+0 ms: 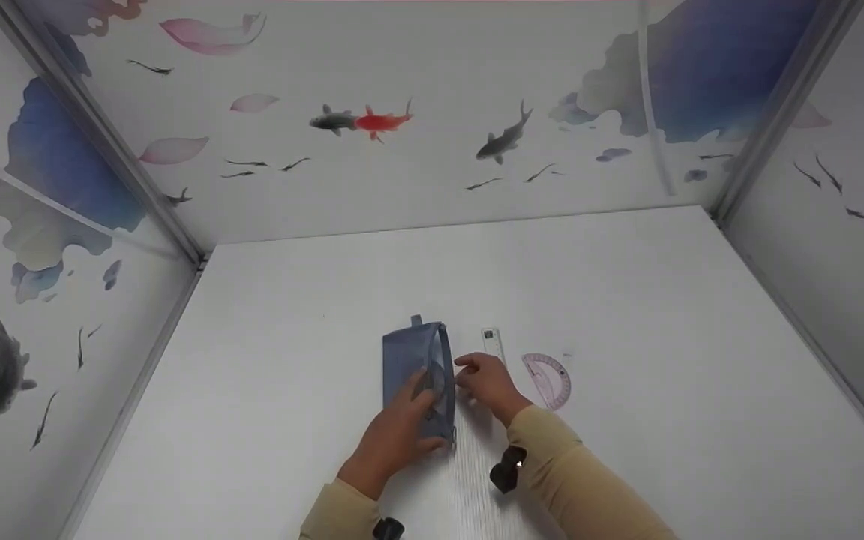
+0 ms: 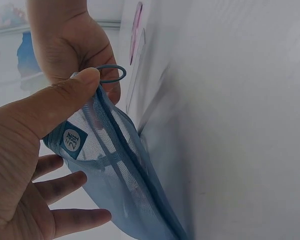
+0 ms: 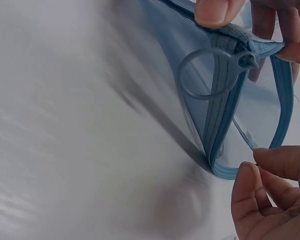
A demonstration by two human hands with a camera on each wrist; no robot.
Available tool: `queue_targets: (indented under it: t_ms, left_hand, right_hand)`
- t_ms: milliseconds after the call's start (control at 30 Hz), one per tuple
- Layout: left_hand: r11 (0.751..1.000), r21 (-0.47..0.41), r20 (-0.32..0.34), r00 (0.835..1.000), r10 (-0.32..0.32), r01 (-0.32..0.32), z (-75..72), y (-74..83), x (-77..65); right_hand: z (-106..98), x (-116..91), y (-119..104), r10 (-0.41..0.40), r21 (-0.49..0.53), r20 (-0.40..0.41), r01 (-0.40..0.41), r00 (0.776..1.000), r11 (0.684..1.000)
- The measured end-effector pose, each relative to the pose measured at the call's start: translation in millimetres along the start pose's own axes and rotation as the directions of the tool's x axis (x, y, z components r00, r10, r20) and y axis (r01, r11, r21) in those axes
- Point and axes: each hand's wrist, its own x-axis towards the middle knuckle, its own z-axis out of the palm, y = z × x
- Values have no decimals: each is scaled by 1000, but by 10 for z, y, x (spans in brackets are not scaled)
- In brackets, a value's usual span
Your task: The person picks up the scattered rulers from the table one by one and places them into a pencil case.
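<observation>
A blue mesh zipper pouch (image 1: 404,360) lies lengthwise on the table, its zipper side parted. My left hand (image 1: 394,435) grips the near end, thumb over the zipper band in the left wrist view, other fingers spread beneath. A ring-shaped zipper pull (image 3: 210,95) hangs beside the left thumb. On the pouch's right side, my right hand (image 1: 488,381) pinches the edge of the opening between thumb and forefinger, as the right wrist view shows. The pouch's contents are hard to make out through the mesh.
A clear ruler (image 1: 492,342) lies just beyond the right hand, partly covered by it. Right of that hand is a pink see-through protractor (image 1: 556,375). Patterned walls (image 1: 417,187) with fish and petals border the white table (image 1: 289,360) at the back and both sides.
</observation>
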Motion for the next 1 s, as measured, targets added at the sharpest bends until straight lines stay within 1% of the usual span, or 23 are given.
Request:
queue_targets:
  t_ms: [100,433,700,833,1000]
  left_hand:
    - [1000,3,-1,1000,3,-3,2,2,-2]
    - [1000,-1,13,1000,-14,14,12,6,4]
    - [998,-25,25,998,-49,50,54,-4,19]
    - [998,-31,20,998,-62,63,56,10,18]
    - [996,-39,23,997,-77,78,56,21,14]
  right_hand:
    - [-25,8,34,-21,-13,-16,21,1000,1000]
    - [-124,-9,52,-19,-21,-35,18,999,1000]
    - [-213,-31,71,-10,5,-40,10,999,1000]
    - [-271,-50,73,-13,-38,-59,11,998,999]
    - [-332,-68,75,-48,-109,-81,39,996,993]
